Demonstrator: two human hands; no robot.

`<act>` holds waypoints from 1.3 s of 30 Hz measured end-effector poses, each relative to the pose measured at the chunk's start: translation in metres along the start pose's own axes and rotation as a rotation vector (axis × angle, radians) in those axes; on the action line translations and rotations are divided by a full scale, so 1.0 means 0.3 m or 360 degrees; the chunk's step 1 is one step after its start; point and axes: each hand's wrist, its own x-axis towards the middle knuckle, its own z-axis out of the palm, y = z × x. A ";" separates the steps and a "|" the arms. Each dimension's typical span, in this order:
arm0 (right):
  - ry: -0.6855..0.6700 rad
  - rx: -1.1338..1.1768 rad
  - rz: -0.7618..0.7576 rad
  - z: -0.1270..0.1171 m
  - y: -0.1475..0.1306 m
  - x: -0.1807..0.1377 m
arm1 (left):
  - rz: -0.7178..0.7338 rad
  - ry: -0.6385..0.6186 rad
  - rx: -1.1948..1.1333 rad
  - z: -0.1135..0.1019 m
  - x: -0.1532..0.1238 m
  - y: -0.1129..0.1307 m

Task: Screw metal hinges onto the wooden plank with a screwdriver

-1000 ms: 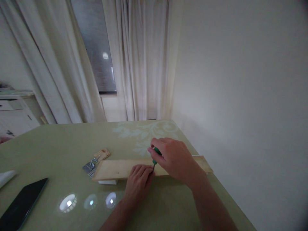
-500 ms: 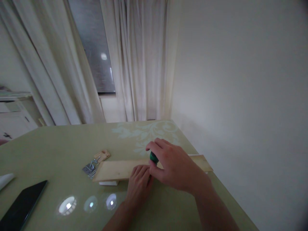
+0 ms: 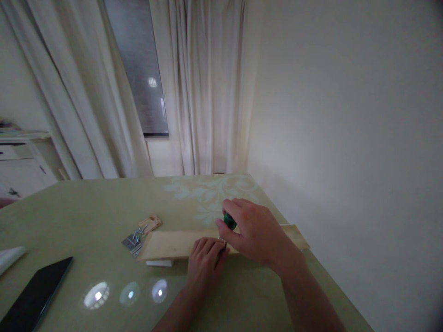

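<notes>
A long pale wooden board (image 3: 166,244) lies across the table, raised on a white block (image 3: 159,263) at its left part. My left hand (image 3: 206,263) is closed on the board near its middle, fingers curled over the top and thumb at the near edge. A small dark thing shows between thumb and forefinger, too small to name. My right hand (image 3: 256,233) grips a screwdriver by its green handle (image 3: 230,221), just above and right of my left fingertips. Its tip is hidden behind my fingers.
Left of the board lie metal hinges (image 3: 131,242) with several screws (image 3: 138,233) and a small wooden piece (image 3: 151,222). A black tablet (image 3: 36,293) and a white object (image 3: 11,258) are at the left. A wall (image 3: 346,161) borders the table's right side.
My right hand has shifted slightly right with the screwdriver, and its handle has tilted. My left fingertips have moved a little right. The whole view has shifted slightly.
</notes>
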 end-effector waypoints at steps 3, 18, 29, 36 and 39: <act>-0.0022 -0.0174 0.0197 0.004 0.006 0.008 | -0.0005 -0.0067 -0.0037 -0.001 -0.004 -0.003; -0.0075 0.0066 -0.0049 -0.013 -0.010 -0.008 | -0.0008 0.0061 0.0004 -0.006 -0.001 0.004; -0.0074 -0.0128 0.0219 -0.014 -0.011 0.005 | 0.0069 -0.0041 -0.0054 -0.003 -0.014 -0.019; 0.0030 0.0077 -0.0061 -0.012 0.006 -0.009 | 0.0096 -0.0009 -0.0051 -0.010 -0.013 -0.022; 0.0021 -0.0062 0.0134 -0.008 0.008 -0.004 | 0.0101 -0.0002 -0.0062 -0.007 -0.009 -0.021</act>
